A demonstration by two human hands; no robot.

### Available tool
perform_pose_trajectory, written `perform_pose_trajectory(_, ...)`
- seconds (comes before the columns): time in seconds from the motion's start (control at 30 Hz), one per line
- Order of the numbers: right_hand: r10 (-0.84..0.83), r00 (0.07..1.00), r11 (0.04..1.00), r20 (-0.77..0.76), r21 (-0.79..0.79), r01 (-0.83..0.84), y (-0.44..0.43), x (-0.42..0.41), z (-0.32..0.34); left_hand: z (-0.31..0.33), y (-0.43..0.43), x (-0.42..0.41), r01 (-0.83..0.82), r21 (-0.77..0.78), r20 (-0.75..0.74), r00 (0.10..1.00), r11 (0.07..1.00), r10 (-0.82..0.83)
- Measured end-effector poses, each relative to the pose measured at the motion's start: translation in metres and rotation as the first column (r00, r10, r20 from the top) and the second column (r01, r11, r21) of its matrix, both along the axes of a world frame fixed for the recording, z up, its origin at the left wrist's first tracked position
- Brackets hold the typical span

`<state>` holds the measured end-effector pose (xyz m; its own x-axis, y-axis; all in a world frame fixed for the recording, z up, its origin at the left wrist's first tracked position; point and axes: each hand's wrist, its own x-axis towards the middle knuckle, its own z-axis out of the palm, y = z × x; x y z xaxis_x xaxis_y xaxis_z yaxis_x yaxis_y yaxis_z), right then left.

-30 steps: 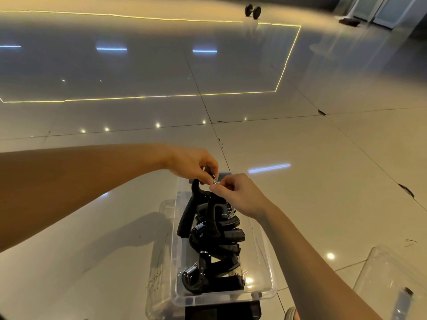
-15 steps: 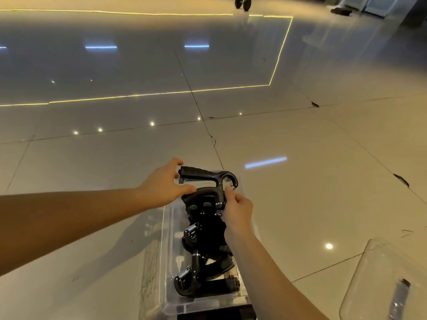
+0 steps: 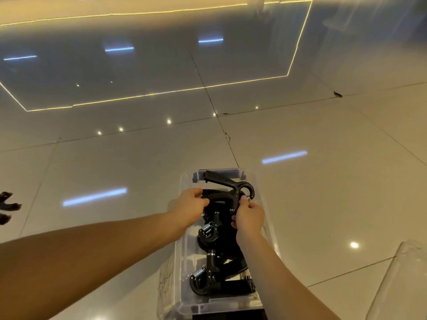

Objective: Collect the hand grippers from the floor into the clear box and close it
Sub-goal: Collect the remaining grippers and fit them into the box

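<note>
Between the two hands, a black hand gripper (image 3: 227, 189) is held over the far end of the clear box (image 3: 181, 269), its two handles pointing left and its curved head and metal spring to the right. The left hand (image 3: 189, 207) curls its fingers round the end of the nearer handle. The right hand (image 3: 249, 218) pinches the gripper at the spring end with thumb and fingertips. The hands are apart, one at each end of the gripper. Below and nearer than the hands, more black hand grippers (image 3: 215, 282) with silver springs lie piled inside the open box, partly hidden by the right forearm. The box sits on a glossy tiled floor (image 3: 115, 158) that reflects ceiling lights. Well to the left of the left hand, at the picture's edge, more dark grippers (image 3: 8, 203) lie on the floor. Right of the right forearm, a clear plastic piece (image 3: 404, 273) rests on the floor, cut off by the frame.
</note>
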<state>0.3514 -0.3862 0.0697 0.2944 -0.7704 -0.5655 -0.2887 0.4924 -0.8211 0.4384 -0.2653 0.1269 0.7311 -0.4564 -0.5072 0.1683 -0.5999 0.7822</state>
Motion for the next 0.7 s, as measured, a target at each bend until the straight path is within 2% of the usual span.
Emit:
perform_pose_trajectory(0.23, 0.152, 0.972, 0.976, -0.181, -0.126, -0.176, -0.006, 0.002, -0.017, -0.037, -0.009, -0.037, -0.192, -0.075, -0.188, 0.966, 0.979, 0.175)
perform_pose_trajectory(0.43, 0.167, 0.963, 0.97, -0.209, -0.138, -0.198, -0.01, 0.012, -0.023, -0.054, -0.021, -0.031, -0.262, -0.125, -0.142, 0.959, 0.957, 0.244)
perform_pose_trajectory(0.5, 0.18, 0.957, 0.949, -0.229, -0.217, -0.23, -0.005, 0.009, -0.031, -0.061, -0.028, -0.034, -0.273, -0.126, -0.126, 0.958, 0.954, 0.257)
perform_pose_trajectory(0.57, 0.237, 0.936, 0.885, -0.262, -0.339, -0.319, 0.001, 0.002, -0.035, -0.07, -0.032, -0.035, -0.297, -0.123, -0.113, 0.952, 0.947, 0.284)
perform_pose_trajectory(0.63, 0.3, 0.887, 0.773, -0.351, -0.455, -0.442, 0.005, -0.005, -0.04, -0.071, -0.034, -0.036, -0.309, -0.123, -0.099, 0.949, 0.943, 0.298)
perform_pose_trajectory(0.7, 0.338, 0.832, 0.682, -0.44, -0.495, -0.539, 0.006, -0.01, -0.04, -0.077, -0.033, -0.035, -0.288, -0.094, -0.039, 0.958, 0.953, 0.286)
